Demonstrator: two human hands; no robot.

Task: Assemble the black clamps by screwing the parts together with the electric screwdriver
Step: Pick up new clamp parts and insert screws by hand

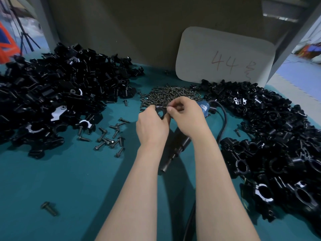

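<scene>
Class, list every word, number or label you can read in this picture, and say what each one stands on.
"44": handwritten on the pale card leaning against the back wall.
Marks right of the 44, same card: illegible scrawl.
Label on the blue part of the electric screwdriver: too blurred to read.

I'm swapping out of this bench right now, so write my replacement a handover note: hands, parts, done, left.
Left hand grips a black clamp; right hand pinches a screw at its side.
Electric screwdriver lies on the table under the forearms, unheld.
Screw pile just beyond the hands; left heap and right heap of clamp parts flank them.
Done: screw being placed by hand. Left: drive it with the screwdriver, then work through the heaps.
</scene>
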